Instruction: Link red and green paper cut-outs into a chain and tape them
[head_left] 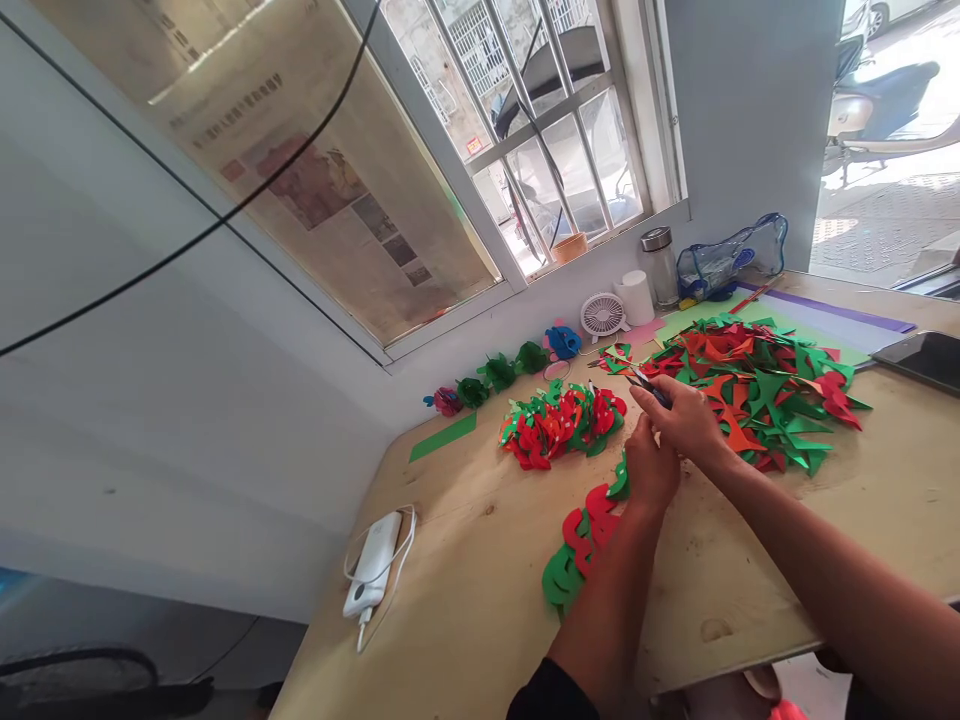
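My right hand (pixel 688 422) is closed around a small dark-handled tool (pixel 649 388) with a slim tip; whether it is scissors or pliers I cannot tell. Just below it, touching, my left hand (pixel 651 468) is closed, and what its fingers pinch is hidden. A chain of cut red and green paper shapes (pixel 579 535) lies beside my left wrist and forearm, its upper end reaching that hand. To the left is a heap of small red and green paper shapes (pixel 559 425). A larger pile of red and green paper scraps (pixel 772 390) lies right of my hands.
Along the wall stand a small white fan (pixel 603 315), a white cylinder (pixel 636 298), a glass bottle (pixel 660 268) and a clear pouch (pixel 731 258). A power bank (pixel 373 563) with its cable lies at left, a phone (pixel 926 358) at the right edge.
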